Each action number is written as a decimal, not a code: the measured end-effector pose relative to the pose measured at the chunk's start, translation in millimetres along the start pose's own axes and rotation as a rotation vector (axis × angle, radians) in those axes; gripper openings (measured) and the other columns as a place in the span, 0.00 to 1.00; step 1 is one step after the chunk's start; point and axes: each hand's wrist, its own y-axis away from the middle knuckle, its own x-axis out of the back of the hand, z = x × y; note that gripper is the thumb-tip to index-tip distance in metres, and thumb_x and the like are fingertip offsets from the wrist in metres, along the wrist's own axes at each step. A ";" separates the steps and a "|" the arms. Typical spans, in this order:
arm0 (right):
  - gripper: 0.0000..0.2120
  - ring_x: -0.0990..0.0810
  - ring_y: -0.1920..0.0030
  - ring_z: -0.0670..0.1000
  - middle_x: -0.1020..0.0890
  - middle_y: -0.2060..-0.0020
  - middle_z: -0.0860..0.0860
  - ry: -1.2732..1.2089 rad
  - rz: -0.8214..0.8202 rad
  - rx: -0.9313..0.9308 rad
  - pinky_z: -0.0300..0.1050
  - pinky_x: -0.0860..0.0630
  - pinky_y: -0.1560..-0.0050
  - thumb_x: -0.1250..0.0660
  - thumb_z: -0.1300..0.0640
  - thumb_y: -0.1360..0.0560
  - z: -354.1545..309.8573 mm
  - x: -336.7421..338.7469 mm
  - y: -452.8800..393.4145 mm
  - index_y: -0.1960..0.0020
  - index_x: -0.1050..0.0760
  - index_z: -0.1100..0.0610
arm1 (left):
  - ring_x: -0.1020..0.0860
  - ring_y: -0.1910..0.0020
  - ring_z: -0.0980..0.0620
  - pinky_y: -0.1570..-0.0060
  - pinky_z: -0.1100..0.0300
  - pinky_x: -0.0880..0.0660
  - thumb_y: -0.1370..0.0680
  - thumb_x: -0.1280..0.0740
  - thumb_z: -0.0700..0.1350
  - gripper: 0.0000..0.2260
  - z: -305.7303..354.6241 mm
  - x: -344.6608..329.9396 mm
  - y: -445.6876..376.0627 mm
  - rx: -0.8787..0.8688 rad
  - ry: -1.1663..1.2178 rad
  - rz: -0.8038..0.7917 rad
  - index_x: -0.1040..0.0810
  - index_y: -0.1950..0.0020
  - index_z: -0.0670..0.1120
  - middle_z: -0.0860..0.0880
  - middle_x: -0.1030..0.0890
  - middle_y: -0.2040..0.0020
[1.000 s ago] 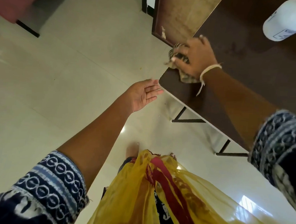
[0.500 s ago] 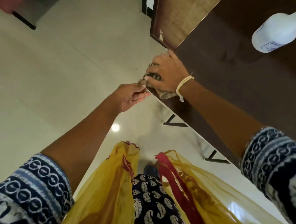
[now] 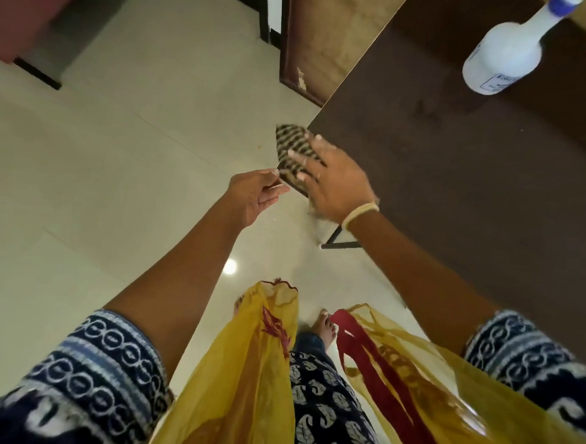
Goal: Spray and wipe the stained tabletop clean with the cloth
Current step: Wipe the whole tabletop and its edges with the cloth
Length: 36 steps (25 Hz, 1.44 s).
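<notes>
Head view shows the right hand [image 3: 335, 186], fingers flat on the striped cloth [image 3: 291, 146], having swept it off the tabletop [image 3: 457, 197] corner toward 9 o'clock since a second ago, left hand [image 3: 253, 195] cupped open beneath, suggesting debris collection.

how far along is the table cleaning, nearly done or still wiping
Spraying looks done: the white plastic spray bottle stands on the dark brown tabletop, in no hand. In hand: the right hand presses the striped cloth at the table's corner, overhanging the edge, while the left hand waits cupped just below. Left: faint marks show near the bottle, so more wiping seems likely.
</notes>
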 end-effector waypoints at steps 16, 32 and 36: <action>0.20 0.29 0.31 0.58 0.26 0.32 0.57 -0.024 0.043 -0.050 0.55 0.30 0.32 0.46 0.50 0.20 -5.2 -6.4 39.6 0.32 0.26 0.52 | 0.20 0.49 0.43 0.51 0.53 0.27 0.21 0.40 0.41 0.13 44.0 -32.4 -13.0 -0.018 -0.596 0.106 0.24 0.39 0.38 0.41 0.20 0.47; 0.17 0.28 0.34 0.56 0.28 0.33 0.58 -0.254 0.595 -0.971 0.41 0.36 0.32 0.41 0.55 0.20 218.0 76.4 62.8 0.33 0.26 0.58 | 0.25 0.37 0.40 0.43 0.55 0.31 0.17 0.41 0.48 0.17 89.9 -161.0 -86.5 -0.362 -1.036 0.119 0.27 0.34 0.39 0.40 0.23 0.36; 0.19 0.32 0.30 0.58 0.32 0.29 0.57 -0.199 0.454 -1.100 0.48 0.36 0.30 0.42 0.53 0.19 260.0 74.3 86.9 0.30 0.28 0.55 | 0.27 0.36 0.41 0.43 0.56 0.32 0.17 0.42 0.47 0.16 88.5 -169.6 -99.6 -0.281 -0.957 0.092 0.29 0.32 0.40 0.41 0.25 0.34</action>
